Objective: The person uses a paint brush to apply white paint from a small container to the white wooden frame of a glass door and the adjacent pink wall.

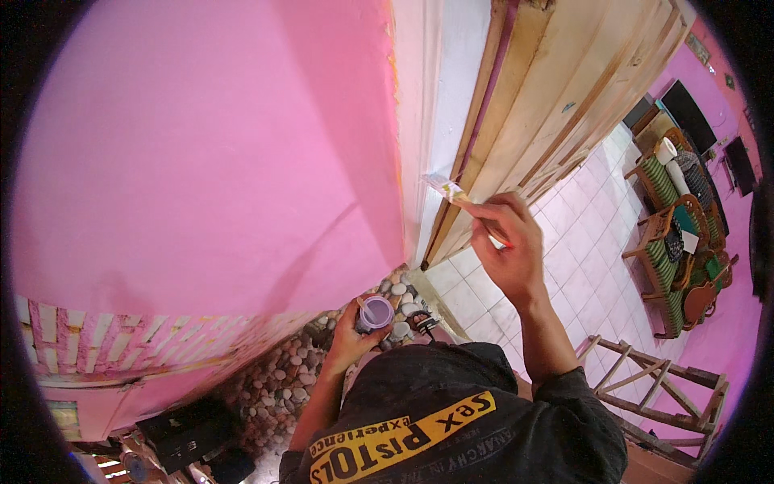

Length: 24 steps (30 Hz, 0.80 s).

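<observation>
My right hand (508, 242) grips a paintbrush (446, 189) by its handle, fingers closed around it. The brush's pale, paint-smeared end meets the white door frame (454, 105) beside the wooden door (556, 97). Lower down, my left hand (351, 335) is wrapped around a small round cup of pale purple paint (376, 313). A light stick-like piece rests at the cup's rim near my thumb; I cannot make out exactly what it is.
A pink wall (201, 161) fills the left, with a brick-patterned band (137, 339) below. Pebble-patterned flooring (282, 387) lies beneath my left arm, white tiles (556, 242) past the door. Chairs with green striped cushions (661, 266) and a wooden ladder (661, 395) stand at right.
</observation>
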Each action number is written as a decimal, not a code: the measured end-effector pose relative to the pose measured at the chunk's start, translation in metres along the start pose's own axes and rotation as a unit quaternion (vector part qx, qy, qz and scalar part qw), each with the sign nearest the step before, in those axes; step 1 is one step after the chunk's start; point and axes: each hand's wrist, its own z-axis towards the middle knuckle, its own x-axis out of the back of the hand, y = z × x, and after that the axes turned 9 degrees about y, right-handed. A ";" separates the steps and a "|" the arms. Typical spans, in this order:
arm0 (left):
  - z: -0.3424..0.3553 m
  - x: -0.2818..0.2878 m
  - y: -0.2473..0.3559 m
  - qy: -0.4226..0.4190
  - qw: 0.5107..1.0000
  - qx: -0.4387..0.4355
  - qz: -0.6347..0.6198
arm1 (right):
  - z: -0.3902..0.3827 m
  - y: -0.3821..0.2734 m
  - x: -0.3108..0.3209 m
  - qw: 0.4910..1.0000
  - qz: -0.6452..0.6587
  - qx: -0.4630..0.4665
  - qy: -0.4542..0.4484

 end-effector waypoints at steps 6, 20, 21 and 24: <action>0.005 0.000 0.016 0.003 1.000 0.004 -0.012 | 0.019 -0.014 0.013 0.995 -0.032 -0.044 -0.087; 0.017 0.055 0.062 0.121 0.972 -0.195 -0.055 | 0.012 -0.071 0.006 0.972 0.147 -0.122 -0.140; 0.016 0.061 0.065 0.121 0.966 -0.218 -0.061 | 0.011 -0.071 0.001 0.969 0.155 -0.116 -0.152; 0.009 0.083 0.071 0.172 0.955 -0.235 -0.049 | 0.008 -0.072 -0.016 0.956 0.177 -0.136 -0.189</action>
